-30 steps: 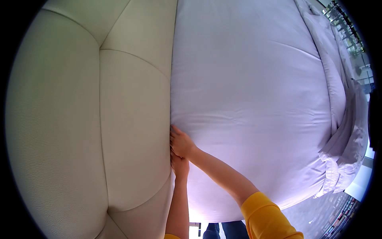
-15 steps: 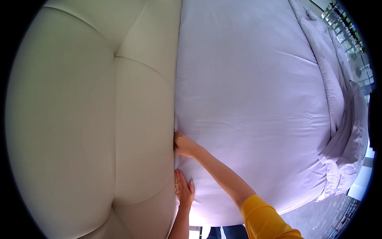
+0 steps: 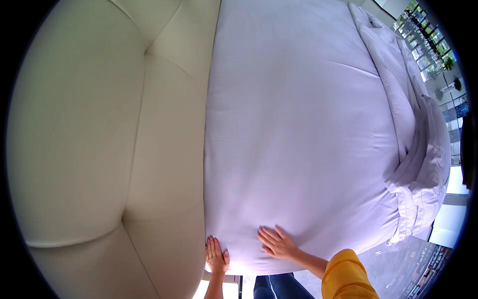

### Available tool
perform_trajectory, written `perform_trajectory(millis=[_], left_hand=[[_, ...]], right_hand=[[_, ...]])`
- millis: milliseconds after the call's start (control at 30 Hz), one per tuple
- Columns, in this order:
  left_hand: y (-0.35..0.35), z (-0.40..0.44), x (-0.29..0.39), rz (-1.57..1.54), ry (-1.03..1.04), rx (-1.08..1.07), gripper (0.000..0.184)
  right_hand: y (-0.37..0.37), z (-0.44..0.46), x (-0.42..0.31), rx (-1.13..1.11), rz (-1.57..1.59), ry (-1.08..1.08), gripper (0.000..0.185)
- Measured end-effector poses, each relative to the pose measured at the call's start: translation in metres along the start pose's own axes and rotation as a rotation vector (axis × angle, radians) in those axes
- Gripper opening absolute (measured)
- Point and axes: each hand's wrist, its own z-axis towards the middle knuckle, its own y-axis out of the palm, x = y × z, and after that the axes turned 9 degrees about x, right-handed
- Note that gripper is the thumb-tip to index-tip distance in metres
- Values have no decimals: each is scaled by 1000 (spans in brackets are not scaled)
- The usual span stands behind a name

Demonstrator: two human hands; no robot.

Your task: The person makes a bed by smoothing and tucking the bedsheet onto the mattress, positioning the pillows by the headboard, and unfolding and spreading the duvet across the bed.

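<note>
A pale lavender fitted sheet [image 3: 298,134] covers the mattress beside a padded cream headboard [image 3: 94,139]. My left hand [image 3: 216,256] rests on the sheet at the near corner, its fingers stretched out along the seam where the mattress meets the headboard. To its right, my right hand [image 3: 277,242] lies flat on the sheet near the mattress's near edge, fingers spread. Neither hand holds anything. Faint creases show in the sheet beyond my right hand.
A bunched lavender cover [image 3: 416,169] lies folded along the far right of the bed. My legs in dark jeans [image 3: 279,286] stand against the near side. Grey floor [image 3: 393,264] shows at lower right, with windows beyond.
My right hand has left the headboard gap, moved right and toward me, and opened flat on the sheet. My left hand stays by the gap. The view has shifted.
</note>
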Motion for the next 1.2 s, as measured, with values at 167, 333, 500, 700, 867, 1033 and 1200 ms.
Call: perform_trajectory(millis=[167, 333, 500, 700, 867, 1033, 1200], left_hand=[[2, -54, -11, 59, -7, -15, 62], [-9, -110, -20, 41, -72, 18, 62], [18, -148, -39, -564, -674, 231, 59], [27, -83, -35, -1516, -1054, 188, 85], [40, -81, -53, -1550, -1073, 7, 92], [61, -140, -41, -1325, -1218, 271, 80], [111, -173, 2, -986, -1053, 117, 29]], right_hand=[[14, -78, -53, -45, 90, 13, 48], [8, -150, -89, -195, 117, -81, 46], [6, -248, -115, -390, 235, 421, 40], [27, -303, -45, 334, 799, 1773, 52], [23, -274, -3, 751, 1364, 1954, 84], [37, -304, -38, 366, 1344, 1892, 81], [80, -400, -70, 284, 1341, 1827, 67]])
